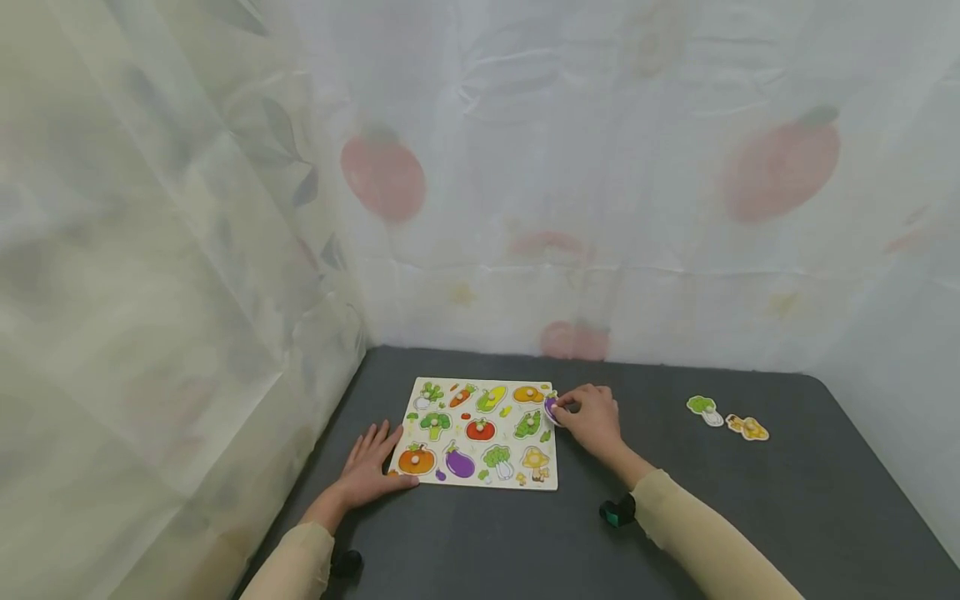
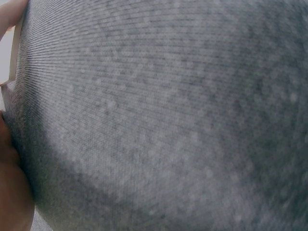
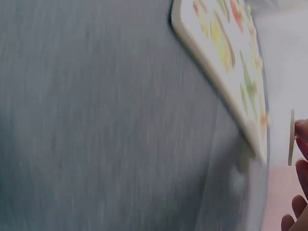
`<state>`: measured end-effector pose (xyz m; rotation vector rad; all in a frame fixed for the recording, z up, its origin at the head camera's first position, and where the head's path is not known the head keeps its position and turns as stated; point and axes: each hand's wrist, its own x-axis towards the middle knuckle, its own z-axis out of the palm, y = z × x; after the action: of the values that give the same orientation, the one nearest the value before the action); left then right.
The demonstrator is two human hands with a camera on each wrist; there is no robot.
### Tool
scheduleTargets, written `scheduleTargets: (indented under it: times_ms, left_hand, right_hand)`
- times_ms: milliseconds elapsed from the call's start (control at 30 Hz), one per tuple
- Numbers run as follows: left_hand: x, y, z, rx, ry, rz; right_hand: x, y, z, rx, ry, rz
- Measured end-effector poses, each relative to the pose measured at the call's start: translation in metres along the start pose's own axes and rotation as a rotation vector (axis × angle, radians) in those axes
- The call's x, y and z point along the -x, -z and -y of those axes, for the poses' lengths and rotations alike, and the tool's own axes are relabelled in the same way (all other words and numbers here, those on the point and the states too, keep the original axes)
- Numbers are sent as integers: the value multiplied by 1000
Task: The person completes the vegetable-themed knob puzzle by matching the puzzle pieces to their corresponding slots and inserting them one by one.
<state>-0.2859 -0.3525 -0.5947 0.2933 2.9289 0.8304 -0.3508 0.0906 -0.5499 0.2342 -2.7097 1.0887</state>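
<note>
A pale wooden puzzle board (image 1: 480,408) with printed vegetables lies on the dark table. Along its left edge rests my left hand (image 1: 367,471), fingers spread and thumb at the near corner. My right hand (image 1: 595,419) pinches a purple eggplant puzzle piece (image 1: 552,408) over the board's right edge. Edge-on in the right wrist view, the held piece (image 3: 291,139) appears as a thin strip, raised above the board. Several pieces with small knobs, such as a tomato (image 1: 481,430) and a pumpkin (image 1: 416,460), sit in the board. An eggplant picture (image 1: 460,463) shows in its front row.
Two loose puzzle pieces lie on the table to the right: a green leafy vegetable (image 1: 705,409) and a yellow mushroom piece (image 1: 747,428). A dark grey cloth covers the table (image 1: 480,542). Pale patterned curtains (image 1: 480,208) hang behind and at the sides.
</note>
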Motion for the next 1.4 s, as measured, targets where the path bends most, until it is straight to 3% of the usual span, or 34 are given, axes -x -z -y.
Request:
scheduleTargets:
  times_ms: [467, 933, 1400]
  left_hand:
    - [1, 2, 0, -9, -14, -3]
    - [7, 8, -13, -5, -36, -17]
    - [3, 1, -3, 3, -14, -13]
  right_hand:
    - [15, -45, 54, -33, 60, 121]
    - [31, -90, 86, -10, 175, 146]
    - [37, -106, 104, -16, 185, 186]
